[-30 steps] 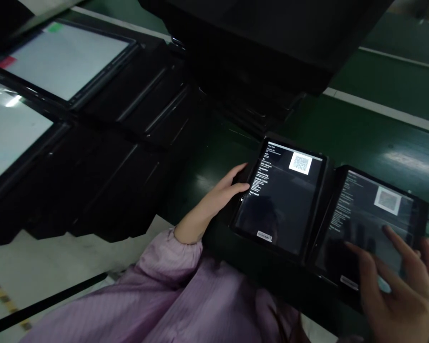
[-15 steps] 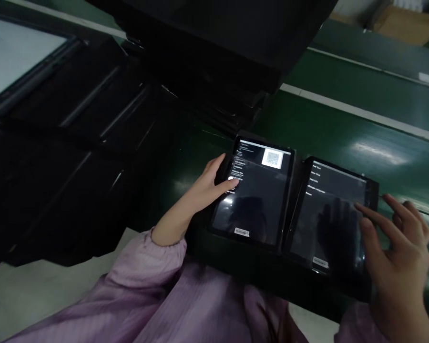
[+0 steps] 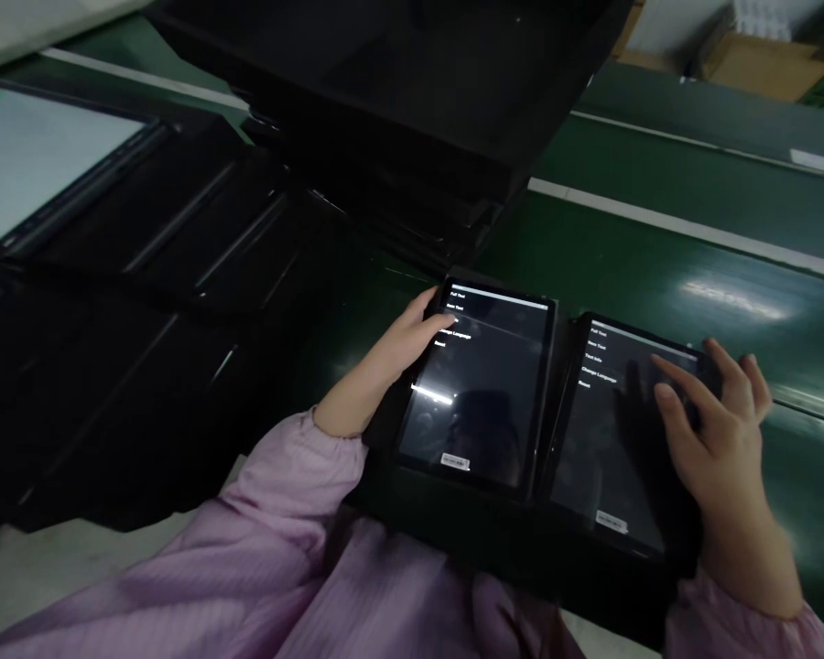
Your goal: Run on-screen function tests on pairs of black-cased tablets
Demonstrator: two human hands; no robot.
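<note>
Two tablets with dark screens lie side by side, both showing a short white text menu and a small label near the lower edge. My left hand (image 3: 405, 343) is at the left edge of the left tablet (image 3: 487, 394), its thumb over the menu and its other fingers round the edge, partly hidden. Over the right part of the right tablet (image 3: 597, 439) is my right hand (image 3: 718, 421), fingers spread and holding nothing, index finger pointing at the upper screen.
Stacked black trays (image 3: 398, 82) stand behind the tablets. At the far left, a large device with a bright screen (image 3: 55, 156) lies on black trays (image 3: 144, 229). A green surface with white lines (image 3: 659, 220) runs behind, and a cardboard box (image 3: 762, 69) is at the back right.
The left tablet's screen went from a longer list with a QR code to the short menu. My left thumb moved up the screen, and my right hand moved left and up over the right tablet.
</note>
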